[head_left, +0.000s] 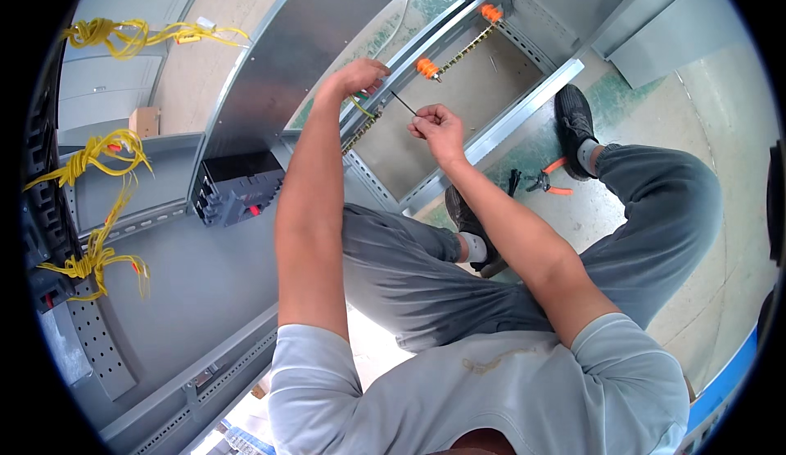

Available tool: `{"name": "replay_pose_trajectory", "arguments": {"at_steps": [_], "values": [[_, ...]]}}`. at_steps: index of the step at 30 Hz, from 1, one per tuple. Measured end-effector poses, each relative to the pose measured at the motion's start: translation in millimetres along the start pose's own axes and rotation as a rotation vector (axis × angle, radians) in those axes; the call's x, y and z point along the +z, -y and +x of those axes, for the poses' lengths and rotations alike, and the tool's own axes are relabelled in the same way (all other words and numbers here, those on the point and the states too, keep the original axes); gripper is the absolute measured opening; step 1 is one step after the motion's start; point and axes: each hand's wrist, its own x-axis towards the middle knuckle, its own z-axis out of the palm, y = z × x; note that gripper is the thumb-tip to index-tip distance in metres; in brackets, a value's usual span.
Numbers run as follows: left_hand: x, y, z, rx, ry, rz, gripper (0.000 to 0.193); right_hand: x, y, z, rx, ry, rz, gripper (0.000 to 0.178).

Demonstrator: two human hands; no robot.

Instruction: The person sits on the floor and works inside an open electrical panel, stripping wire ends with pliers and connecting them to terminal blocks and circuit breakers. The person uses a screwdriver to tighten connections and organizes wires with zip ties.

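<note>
My right hand [440, 132] is closed in a pinch on one end of a thin black cable tie [404, 104], which slants up toward the metal rail. Over at the left side of that rail, my left hand [360, 77] has its fingers curled in; what they grip is hidden. Just below these fingers a green-yellow wire [361, 107] bends down to a row of brass-coloured screw terminals [360, 134]. Farther along the frame, an orange ribbed insulator [427, 69] and a second orange insulator [491, 13] stand at the two ends of another terminal strip [467, 51].
Orange-handled cutters [547, 178] lie on the floor by my shoes, beside a black bundle [514, 182]. Yellow wire coils [106, 156] hang at the left. A dark circuit breaker [239, 189] sits on the grey cabinet panel [196, 271]. A metal crossbar [508, 128] runs near my right forearm.
</note>
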Motion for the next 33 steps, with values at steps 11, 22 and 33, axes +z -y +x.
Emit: {"name": "replay_pose_trajectory", "arguments": {"at_steps": [11,22,33], "values": [[11.2,15.4,-5.8,0.042,-0.197,-0.607,0.057,28.4,2.4,25.7,0.027,0.068,0.005,0.012],[6.5,12.0,-34.7,0.339,-0.151,-0.209,0.023,34.6,13.7,37.1,-0.015,0.162,0.016,0.016],[-2.2,-8.6,-46.5,0.326,-0.048,0.163,0.021,24.1,16.9,38.3,0.020,0.231,0.069,0.022]]}}
